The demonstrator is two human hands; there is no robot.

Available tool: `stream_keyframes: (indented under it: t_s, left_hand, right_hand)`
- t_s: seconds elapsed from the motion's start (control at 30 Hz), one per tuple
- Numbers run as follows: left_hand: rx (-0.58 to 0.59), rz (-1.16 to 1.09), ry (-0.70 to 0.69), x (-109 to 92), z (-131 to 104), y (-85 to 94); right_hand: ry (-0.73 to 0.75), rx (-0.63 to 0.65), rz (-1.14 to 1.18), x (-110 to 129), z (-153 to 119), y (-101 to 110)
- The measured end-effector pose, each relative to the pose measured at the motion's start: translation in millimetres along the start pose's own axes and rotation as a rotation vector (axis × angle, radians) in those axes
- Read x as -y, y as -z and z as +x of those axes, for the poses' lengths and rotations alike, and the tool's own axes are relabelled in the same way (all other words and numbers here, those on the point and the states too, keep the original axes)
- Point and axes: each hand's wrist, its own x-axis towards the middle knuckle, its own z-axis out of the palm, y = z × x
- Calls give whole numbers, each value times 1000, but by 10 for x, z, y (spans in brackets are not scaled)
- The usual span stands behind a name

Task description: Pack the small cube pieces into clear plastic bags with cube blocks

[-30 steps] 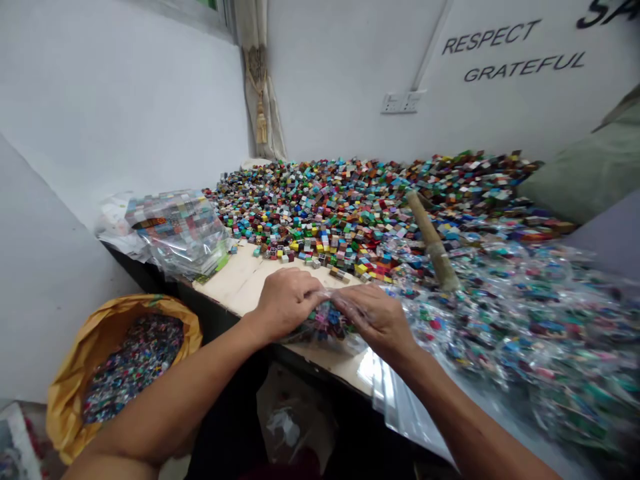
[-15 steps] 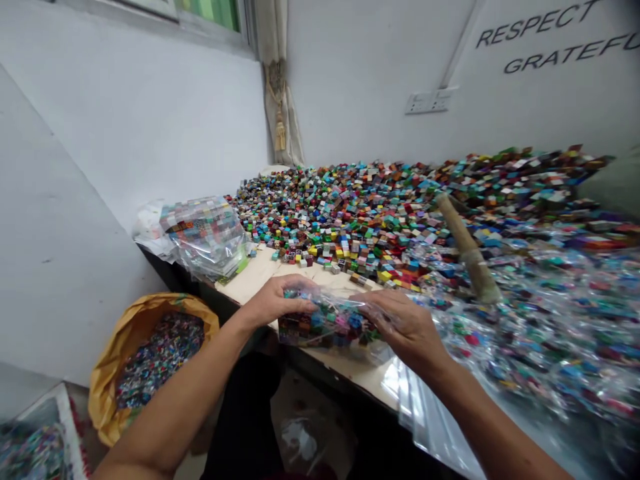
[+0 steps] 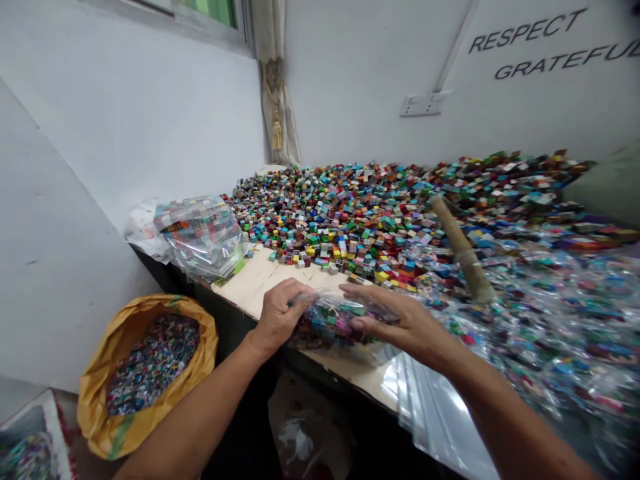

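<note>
A clear plastic bag [image 3: 330, 317] of small multicoloured pieces lies at the table's front edge. My left hand [image 3: 283, 313] is closed on its left end, with the thumb pressed over the plastic. At the right end, my right hand [image 3: 405, 323] has its fingers stretched out and the thumb spread away from them. Plastic shows between that thumb and the fingers, which rest against the bag. Small printed colour blocks [image 3: 340, 213] are heaped just beyond both hands. Flat clear bags [image 3: 425, 413] lie below my right forearm.
A pale tube [image 3: 463, 250] lies across the heap, with filled clear bags [image 3: 540, 333] to the right. Wrapped printed packs [image 3: 200, 233] stand at the table's left corner. A yellow sack [image 3: 93, 400] of small pieces and another container [image 3: 30, 433] are on the floor at left.
My left hand has shifted slightly right and curled further over the bag. The right hand's thumb has swung out from its fingers. The bag looks more bunched together.
</note>
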Motion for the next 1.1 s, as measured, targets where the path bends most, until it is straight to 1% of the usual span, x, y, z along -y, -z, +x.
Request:
stream_keyframes:
  t_s: [0.07, 0.2, 0.27, 0.33, 0.4, 0.53, 0.63, 0.7, 0.73, 0.8, 0.87, 0.93, 1.0, 1.1]
  left_hand:
    - [50, 45, -18, -21, 37, 41]
    - [243, 205, -54, -130, 164, 121]
    - [326, 264, -73, -185, 225, 122]
    - [371, 286, -90, -214, 257, 85]
    - [344, 303, -104, -214, 253, 24]
    - [180, 349, -121, -179, 188, -81]
    - [121, 378, -148, -178, 165, -105]
    - [91, 403, -215, -200, 165, -100]
    - [70, 419, -281, -217, 161, -96]
    - [17, 468, -461, -248, 119, -94]
    - [-19, 521, -637, -256, 6, -113]
    - [-17, 552, -724, -228, -186, -160]
    - [13, 546, -726, -172, -429, -228]
    - [54, 513, -676, -95, -761, -316]
  right_hand:
    - [30, -19, -50, 25, 37, -1]
    - [143, -117, -152, 56, 52, -79]
    - [196, -175, -197, 54, 33, -119]
    - [240, -228, -238, 39, 6, -150]
    - [276, -281, -281, 18, -17, -177]
    - [295, -337, -404, -8, -23, -217]
    - [318, -372, -462, 7, 9, -210]
    - [360, -415, -467, 33, 21, -181]
    - [387, -452, -468, 47, 12, -165]
    - [432, -552, -474, 66, -57, -154]
    - [436, -626, -477, 61, -212, -204]
    - [405, -617, -458, 30, -449, -330]
    - [360, -566, -422, -7, -730, -507]
    - [264, -508, -367, -26, -1107, -751]
